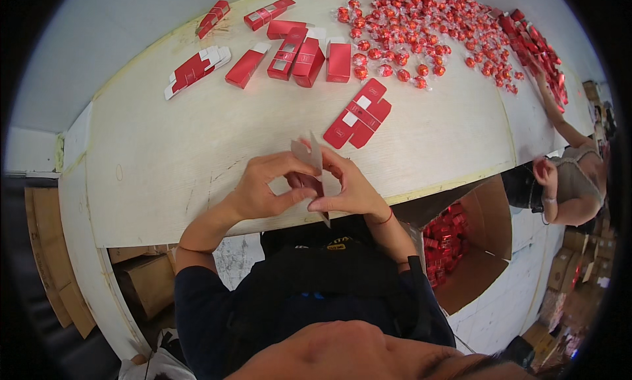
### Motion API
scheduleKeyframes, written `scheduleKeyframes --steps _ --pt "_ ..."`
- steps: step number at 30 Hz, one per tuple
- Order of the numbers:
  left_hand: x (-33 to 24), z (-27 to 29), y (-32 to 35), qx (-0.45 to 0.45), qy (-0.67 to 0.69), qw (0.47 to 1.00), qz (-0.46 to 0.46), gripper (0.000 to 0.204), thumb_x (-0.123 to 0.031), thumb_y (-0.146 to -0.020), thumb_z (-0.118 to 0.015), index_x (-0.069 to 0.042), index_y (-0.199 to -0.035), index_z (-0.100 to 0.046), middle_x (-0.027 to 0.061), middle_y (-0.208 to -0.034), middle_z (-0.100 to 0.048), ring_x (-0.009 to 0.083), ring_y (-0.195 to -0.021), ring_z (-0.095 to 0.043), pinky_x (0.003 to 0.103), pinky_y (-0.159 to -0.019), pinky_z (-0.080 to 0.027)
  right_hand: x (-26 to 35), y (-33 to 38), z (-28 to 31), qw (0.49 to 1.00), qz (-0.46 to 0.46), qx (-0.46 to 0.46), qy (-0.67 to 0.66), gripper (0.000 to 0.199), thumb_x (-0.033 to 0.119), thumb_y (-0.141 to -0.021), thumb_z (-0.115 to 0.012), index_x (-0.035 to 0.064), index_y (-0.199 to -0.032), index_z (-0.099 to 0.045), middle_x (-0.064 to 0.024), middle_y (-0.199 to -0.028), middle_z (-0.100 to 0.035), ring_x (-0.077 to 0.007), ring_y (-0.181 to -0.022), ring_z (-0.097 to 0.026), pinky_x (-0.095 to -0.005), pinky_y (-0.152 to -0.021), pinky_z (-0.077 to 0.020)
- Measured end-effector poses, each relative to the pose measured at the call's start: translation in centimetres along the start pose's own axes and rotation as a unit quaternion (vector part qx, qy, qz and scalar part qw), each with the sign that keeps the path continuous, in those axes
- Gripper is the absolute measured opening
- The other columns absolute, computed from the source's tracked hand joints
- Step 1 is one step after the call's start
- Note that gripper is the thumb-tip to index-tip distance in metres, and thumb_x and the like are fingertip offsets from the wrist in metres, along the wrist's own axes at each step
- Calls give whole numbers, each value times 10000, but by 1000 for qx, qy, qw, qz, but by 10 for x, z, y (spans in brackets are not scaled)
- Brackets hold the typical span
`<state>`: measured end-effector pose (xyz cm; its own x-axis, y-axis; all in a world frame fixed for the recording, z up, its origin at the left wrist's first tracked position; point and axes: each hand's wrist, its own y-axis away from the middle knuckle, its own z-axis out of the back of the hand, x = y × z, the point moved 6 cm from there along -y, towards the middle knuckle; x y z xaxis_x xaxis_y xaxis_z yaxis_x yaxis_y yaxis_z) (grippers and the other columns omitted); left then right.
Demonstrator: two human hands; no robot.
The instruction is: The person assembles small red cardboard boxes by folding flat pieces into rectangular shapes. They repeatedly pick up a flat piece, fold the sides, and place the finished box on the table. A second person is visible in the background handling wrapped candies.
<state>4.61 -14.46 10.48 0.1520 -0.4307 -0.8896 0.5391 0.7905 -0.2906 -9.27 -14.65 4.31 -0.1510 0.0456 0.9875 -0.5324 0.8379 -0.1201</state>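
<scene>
A small folding carton, its pale inner side and dark red face seen nearly edge-on, is upright over the near edge of the table. My left hand grips it from the left with thumb and fingers. From the right, my right hand holds the same carton, its thumb low on the panel. Just beyond my hands a flat red carton blank with cut-out windows lies on the table. Farther off stand and lie several red boxes, and a partly unfolded carton rests to their left.
A large heap of red-wrapped candies covers the far right of the table. Beyond it lie more red packages. A co-worker reaches in at the right. Below the table edge, an open cardboard box holds red packages.
</scene>
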Motion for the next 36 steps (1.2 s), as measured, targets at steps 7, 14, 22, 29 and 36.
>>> scheduleKeyframes --steps 7,14,22,29,36 --pt "17 -5 19 -96 -40 994 15 369 -174 -828 -745 -34 -1127 -581 79 -913 -643 173 -781 -624 291 -689 -493 6 3 2 998 -16 -41 41 492 170 -645 -804 25 -1073 -610 -56 -920 -573 -154 -837 -559 -291 -756 -444" --pt "25 -11 18 -106 216 966 91 419 -48 -807 -691 0 -1193 -535 92 -1110 -583 206 -1081 -545 336 -926 -425 7 4 -4 995 76 -4 68 499 155 -640 -795 35 -1095 -631 -67 -901 -573 -179 -798 -552 -282 -701 -444" --pt "18 -10 30 -122 -5 992 43 341 35 -806 -639 -7 -1123 -522 96 -1050 -564 185 -990 -566 319 -915 -443 15 11 -8 970 115 -76 203 614 159 -651 -807 70 -1224 -605 -99 -874 -575 -221 -752 -568 -318 -655 -498" --pt "49 -32 55 -264 205 940 69 315 19 -857 -617 -35 -1113 -442 84 -1058 -516 168 -1013 -534 325 -943 -421 -5 17 -25 964 136 -63 218 666 187 -713 -785 111 -1324 -533 -142 -951 -596 -311 -773 -613 -366 -658 -526" --pt "46 -62 61 -202 270 939 62 715 -155 -875 -695 -47 -1417 -243 190 -1351 -403 251 -1239 -465 369 -1058 -369 -28 32 -12 956 199 -168 136 562 376 -766 -764 34 -1151 -539 -197 -1019 -586 -308 -901 -586 -380 -766 -491"
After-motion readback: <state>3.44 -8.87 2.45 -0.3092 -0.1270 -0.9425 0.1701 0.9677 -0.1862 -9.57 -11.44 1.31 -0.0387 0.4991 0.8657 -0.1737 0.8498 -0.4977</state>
